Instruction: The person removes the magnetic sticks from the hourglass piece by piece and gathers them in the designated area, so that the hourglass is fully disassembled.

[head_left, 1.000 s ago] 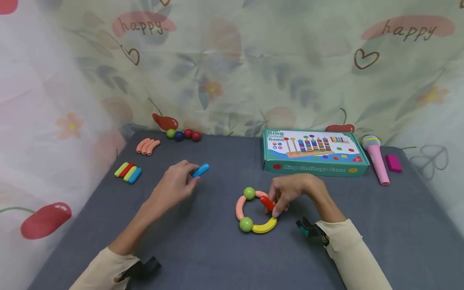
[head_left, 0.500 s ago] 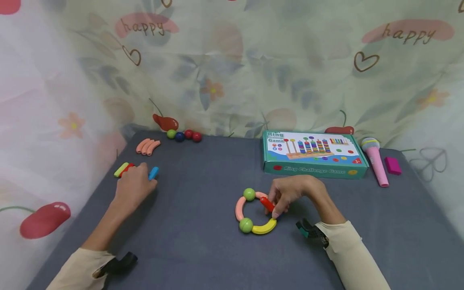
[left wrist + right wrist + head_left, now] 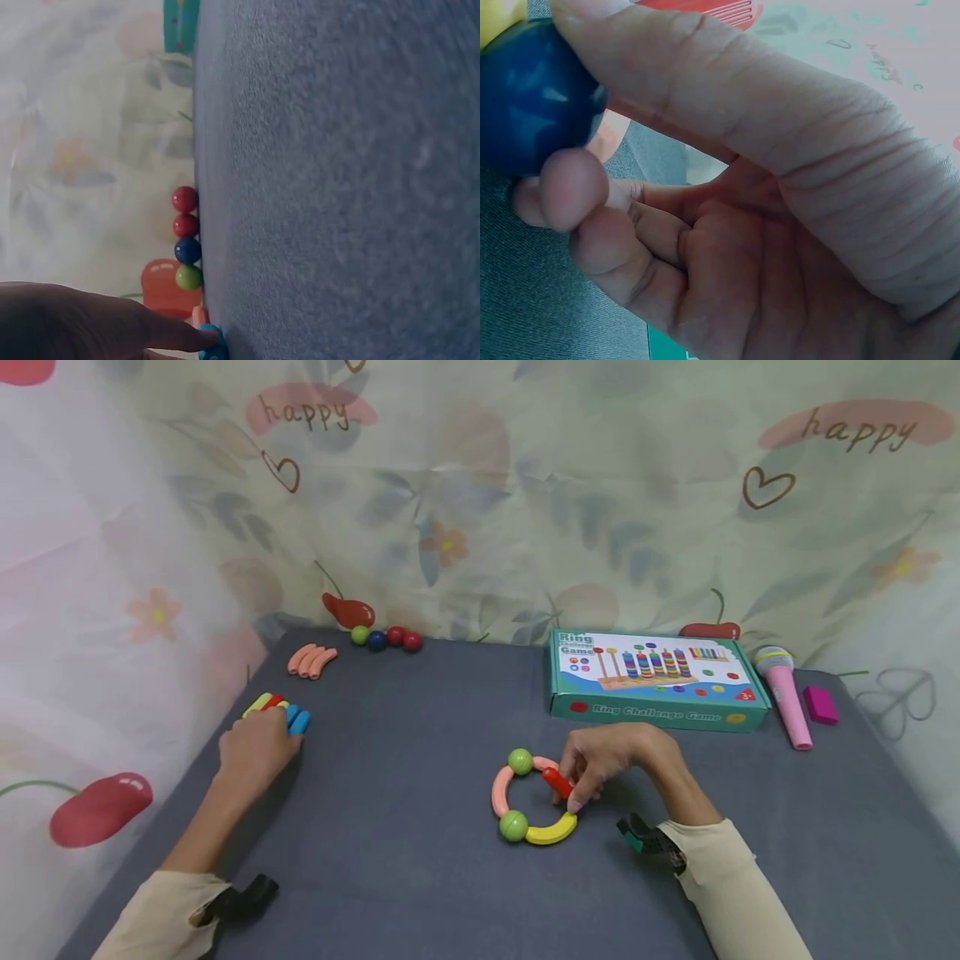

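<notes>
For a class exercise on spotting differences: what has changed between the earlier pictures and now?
The left hand has moved left, carrying a blue piece up beside another blue piece; its fingers are on it and no release shows. The right hand stayed by the yellow arc, pinching a blue ball. The game box and microphone stayed put.

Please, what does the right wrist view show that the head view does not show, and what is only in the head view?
Only the right wrist view shows the dark blue ball pinched by the right hand.

Only the head view shows the left hand, the pink microphone and the magenta block.

Both show the right hand and a yellow piece, which the wrist view cuts off at its edge.
</notes>
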Tool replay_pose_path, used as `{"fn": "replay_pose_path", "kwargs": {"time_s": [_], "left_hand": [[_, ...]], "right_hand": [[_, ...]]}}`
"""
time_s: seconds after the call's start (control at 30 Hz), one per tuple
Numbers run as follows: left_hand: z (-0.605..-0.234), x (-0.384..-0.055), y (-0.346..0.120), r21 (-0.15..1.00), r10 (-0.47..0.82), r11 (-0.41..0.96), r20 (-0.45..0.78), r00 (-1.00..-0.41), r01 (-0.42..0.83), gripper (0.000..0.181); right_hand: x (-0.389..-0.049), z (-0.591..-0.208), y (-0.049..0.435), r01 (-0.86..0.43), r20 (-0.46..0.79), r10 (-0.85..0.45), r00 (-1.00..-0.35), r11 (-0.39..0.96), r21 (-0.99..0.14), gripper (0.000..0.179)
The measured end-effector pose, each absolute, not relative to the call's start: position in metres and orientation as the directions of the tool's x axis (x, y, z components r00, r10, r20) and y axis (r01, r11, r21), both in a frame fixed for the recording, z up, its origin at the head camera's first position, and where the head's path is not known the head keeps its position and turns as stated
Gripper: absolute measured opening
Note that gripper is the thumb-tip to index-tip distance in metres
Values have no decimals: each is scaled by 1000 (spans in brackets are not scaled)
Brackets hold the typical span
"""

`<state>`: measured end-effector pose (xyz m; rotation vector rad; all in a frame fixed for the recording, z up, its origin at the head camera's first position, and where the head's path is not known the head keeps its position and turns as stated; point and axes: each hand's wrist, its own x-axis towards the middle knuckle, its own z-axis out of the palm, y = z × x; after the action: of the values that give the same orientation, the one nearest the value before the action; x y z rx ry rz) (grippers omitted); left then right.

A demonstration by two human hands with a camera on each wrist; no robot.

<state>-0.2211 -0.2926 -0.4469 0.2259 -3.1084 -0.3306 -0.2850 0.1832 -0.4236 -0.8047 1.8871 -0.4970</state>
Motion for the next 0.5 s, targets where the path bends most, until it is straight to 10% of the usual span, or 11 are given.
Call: {"fn": "replay_pose_path", "kwargs": {"time_s": [0.5], "left_hand": [[-443,-222,-292,175,-192,964,-76,-978,-203,39]], "right_hand": [[-286,-425,184,-306,-627,-728,-277,686,-660,14]]}}
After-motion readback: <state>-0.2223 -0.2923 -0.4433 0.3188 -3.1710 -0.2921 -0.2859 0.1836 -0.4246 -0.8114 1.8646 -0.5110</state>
